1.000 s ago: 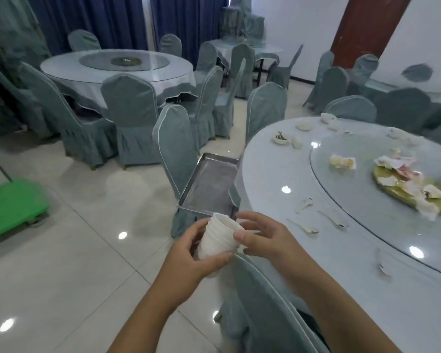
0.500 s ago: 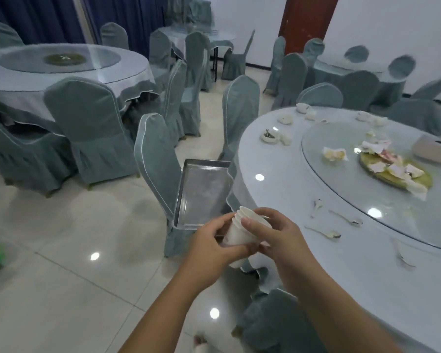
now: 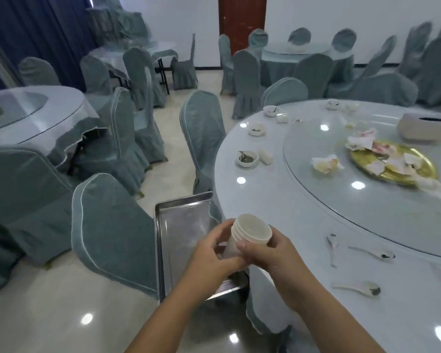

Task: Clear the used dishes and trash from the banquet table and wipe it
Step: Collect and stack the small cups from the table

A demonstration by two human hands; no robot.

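Note:
Both hands hold a stack of white disposable cups (image 3: 250, 231) over the near end of a metal tray (image 3: 182, 220). My left hand (image 3: 214, 256) wraps the stack's lower part; my right hand (image 3: 267, 253) grips it just under the rim. The tray rests on a covered chair beside the round banquet table (image 3: 273, 197). On the table lie white spoons (image 3: 372, 253), small dirty bowls (image 3: 247, 159), crumpled napkins (image 3: 326, 163) and a gold platter (image 3: 413, 171) with scraps on the glass turntable.
A covered chair (image 3: 112, 233) stands left of the tray, another (image 3: 203, 128) beyond it. A beige tissue box (image 3: 428, 127) sits at the table's far right. More covered tables and chairs fill the room; tiled floor lies to the lower left.
The view has swung right and closer to the table. The cup stack has tilted so its mouth faces me, and both hands have kept hold of it above the tray.

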